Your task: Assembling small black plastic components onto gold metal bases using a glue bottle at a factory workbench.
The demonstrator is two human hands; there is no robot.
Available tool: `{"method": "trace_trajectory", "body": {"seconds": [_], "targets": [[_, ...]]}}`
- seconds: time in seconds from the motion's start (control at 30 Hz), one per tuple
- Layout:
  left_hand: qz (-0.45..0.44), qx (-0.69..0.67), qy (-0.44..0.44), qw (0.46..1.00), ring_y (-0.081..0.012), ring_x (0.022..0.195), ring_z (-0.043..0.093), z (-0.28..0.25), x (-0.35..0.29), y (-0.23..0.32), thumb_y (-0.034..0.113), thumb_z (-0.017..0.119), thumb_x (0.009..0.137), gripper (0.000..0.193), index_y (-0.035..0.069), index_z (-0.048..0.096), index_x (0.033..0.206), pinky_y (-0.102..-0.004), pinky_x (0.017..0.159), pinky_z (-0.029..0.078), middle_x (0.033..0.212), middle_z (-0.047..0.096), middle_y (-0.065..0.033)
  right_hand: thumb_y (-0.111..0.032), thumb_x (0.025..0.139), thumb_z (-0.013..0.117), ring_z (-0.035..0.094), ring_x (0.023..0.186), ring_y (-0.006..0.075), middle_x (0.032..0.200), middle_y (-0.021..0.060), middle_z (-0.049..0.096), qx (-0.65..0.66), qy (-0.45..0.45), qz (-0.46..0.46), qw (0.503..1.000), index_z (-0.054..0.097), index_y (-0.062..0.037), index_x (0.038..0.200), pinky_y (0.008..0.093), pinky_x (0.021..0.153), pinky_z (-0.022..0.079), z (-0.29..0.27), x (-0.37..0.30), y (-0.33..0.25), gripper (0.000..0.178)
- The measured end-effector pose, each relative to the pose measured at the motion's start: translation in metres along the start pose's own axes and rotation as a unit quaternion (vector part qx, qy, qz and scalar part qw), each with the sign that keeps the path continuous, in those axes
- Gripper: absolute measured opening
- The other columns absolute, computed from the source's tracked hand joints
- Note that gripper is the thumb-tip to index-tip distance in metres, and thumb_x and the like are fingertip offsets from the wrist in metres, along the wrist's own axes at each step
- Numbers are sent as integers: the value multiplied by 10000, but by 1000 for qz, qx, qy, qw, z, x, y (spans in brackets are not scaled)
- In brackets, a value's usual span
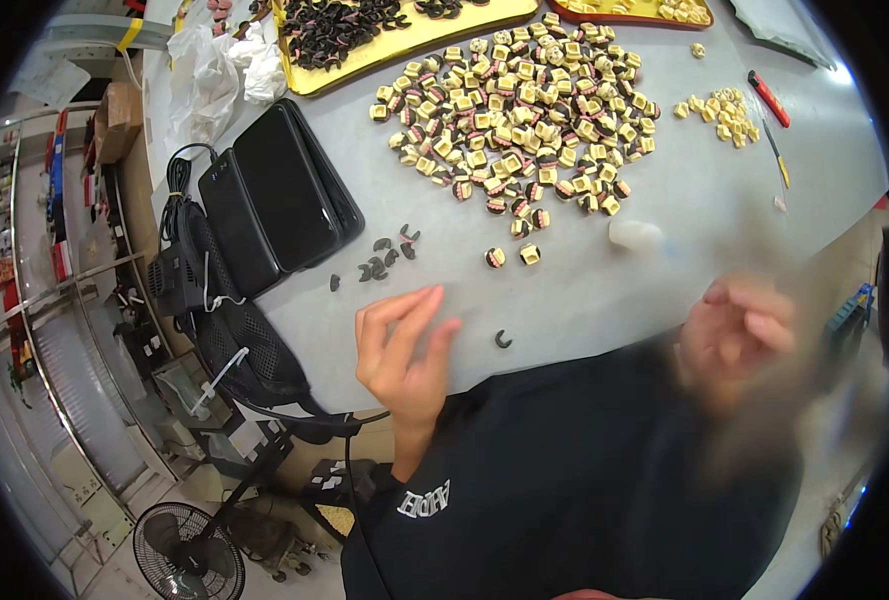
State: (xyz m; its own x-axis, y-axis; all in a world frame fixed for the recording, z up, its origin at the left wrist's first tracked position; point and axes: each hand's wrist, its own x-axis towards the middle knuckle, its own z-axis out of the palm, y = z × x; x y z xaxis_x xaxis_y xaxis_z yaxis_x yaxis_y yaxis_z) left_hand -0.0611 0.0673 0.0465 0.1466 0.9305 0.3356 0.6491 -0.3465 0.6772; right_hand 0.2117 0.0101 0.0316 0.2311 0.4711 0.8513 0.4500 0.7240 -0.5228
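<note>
My left hand is raised over the table's near edge, fingers and thumb apart, with nothing visible between them. My right hand hovers at the right near edge; its fingers look curled, but motion blur hides whether anything is in them. A small dark C-shaped piece lies alone between the hands. Beyond it sit two small yellow-and-black pieces with pink, teeth-like rows, one of them a toothed piece. Several dark curved pieces lie loose beyond my left hand. A blurred whitish object is on the table toward my right hand.
A large pile of yellow, black and pink pieces covers the far middle. Behind it are a yellow tray and a red-rimmed tray. A black folding device stands left. Small yellow pieces, a red-handled tool and a thin tool lie right.
</note>
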Motion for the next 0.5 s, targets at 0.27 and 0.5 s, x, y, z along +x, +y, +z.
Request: {"method": "trace_trajectory", "body": {"seconds": [0.27,0.5], "targets": [[97,22,-185,978,-180,777,531,-2,-12,13,186,782,560,382,102,676,918,-339,726,407,860,597,-3,-182,788,613,512,800,223,1096,217,490,-115,-65,179,975,408,-15,1107,329,703,441,-8,-9,9,414],[159,4,-167,973,-203,783,532,17,-16,7,173,799,525,387,77,672,877,-372,777,389,841,591,-15,-100,707,697,491,992,270,1188,220,461,-73,-163,236,955,390,-25,1168,349,802,420,6,-1,13,559]]}}
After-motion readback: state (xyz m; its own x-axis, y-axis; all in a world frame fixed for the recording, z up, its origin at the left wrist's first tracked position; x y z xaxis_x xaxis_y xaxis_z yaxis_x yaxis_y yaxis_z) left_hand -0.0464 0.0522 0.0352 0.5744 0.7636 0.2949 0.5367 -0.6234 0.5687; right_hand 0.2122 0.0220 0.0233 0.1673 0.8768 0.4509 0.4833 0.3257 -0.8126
